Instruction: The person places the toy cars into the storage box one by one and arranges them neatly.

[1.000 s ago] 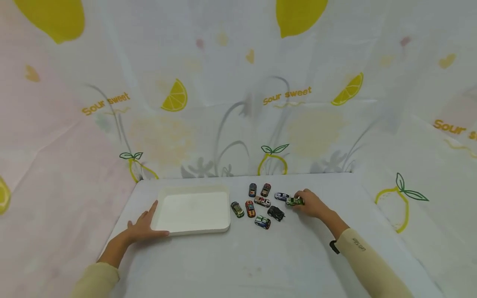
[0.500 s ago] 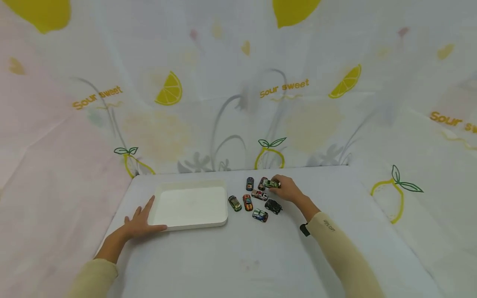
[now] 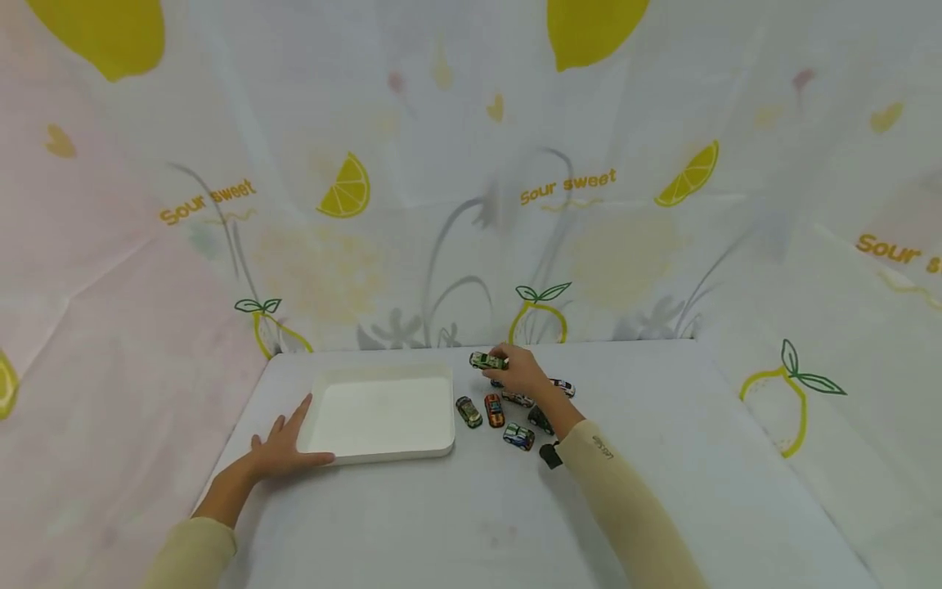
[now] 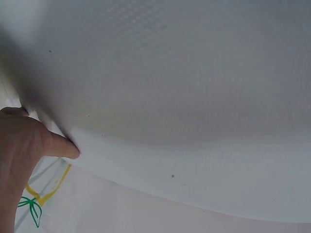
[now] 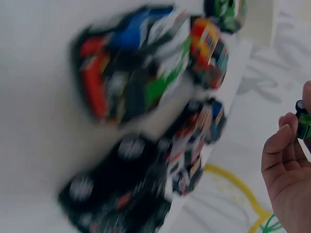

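My right hand (image 3: 521,370) pinches a green toy car (image 3: 487,361) between thumb and fingertips, raised over the back of the car group. In the right wrist view only one end of that green toy car (image 5: 303,124) shows in the fingers. My left hand (image 3: 280,448) lies spread against the left side of the white tray (image 3: 383,456), its thumb along the near left corner. Below the right hand are an orange toy car (image 3: 495,411), a dark green one (image 3: 468,412) and a blue-green-white one (image 3: 518,437). Other cars are partly hidden by the hand and forearm.
A white toy car (image 3: 563,387) shows just right of the right wrist, and a black toy car (image 3: 540,420) sits under the forearm. Behind the white table (image 3: 412,523) hangs a lemon-print cloth (image 3: 441,270), which also covers both sides.
The right hand has carried the green toy car left, from beside the white car to above the back of the group. The left hand has stayed at the tray.
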The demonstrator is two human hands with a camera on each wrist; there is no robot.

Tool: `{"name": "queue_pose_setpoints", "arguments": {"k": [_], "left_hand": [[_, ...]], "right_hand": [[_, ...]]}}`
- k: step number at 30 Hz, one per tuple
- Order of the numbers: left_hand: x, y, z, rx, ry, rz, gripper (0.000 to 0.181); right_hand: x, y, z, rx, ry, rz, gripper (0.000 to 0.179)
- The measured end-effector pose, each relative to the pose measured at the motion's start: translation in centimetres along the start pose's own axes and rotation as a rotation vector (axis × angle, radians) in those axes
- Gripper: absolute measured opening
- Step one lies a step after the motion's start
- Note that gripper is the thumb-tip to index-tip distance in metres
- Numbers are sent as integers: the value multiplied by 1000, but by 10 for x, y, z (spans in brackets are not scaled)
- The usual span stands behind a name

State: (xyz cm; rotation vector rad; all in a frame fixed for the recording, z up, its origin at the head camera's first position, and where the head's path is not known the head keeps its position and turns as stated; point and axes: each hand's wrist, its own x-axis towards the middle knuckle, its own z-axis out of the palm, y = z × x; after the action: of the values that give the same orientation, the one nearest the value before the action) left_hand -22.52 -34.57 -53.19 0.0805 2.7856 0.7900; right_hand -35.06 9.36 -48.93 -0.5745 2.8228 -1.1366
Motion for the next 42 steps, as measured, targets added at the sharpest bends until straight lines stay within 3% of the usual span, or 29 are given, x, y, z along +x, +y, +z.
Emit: {"name": "queue_pose_setpoints", "arguments": {"k": [8,15,19,23,27,32,42], "left_hand": [[2,-1,1,18,-3,-13,126],[-6,-2,9,3,-15,-7,125],[-7,0,13,-10,-20,-5,125],[-4,3,8,8,-9,-9,126],[-4,4,0,39,3,-16,125],[-3,2,1,49,-15,-48,127],[0,4,-2,75,-17,-45,129]], "right_hand": [[12,-33,42,65,-31,-42,40],[9,-52,75,13,-78,-119,36],[8,-59,87,3,-72,-111,35],[14,-67,100,2,-54,-120,34],[16,-77,115,-3,-85,-127,33],[11,-90,130,-31,-152,-123,33],[14,-112,151,-43,-168,-103,31]]}}
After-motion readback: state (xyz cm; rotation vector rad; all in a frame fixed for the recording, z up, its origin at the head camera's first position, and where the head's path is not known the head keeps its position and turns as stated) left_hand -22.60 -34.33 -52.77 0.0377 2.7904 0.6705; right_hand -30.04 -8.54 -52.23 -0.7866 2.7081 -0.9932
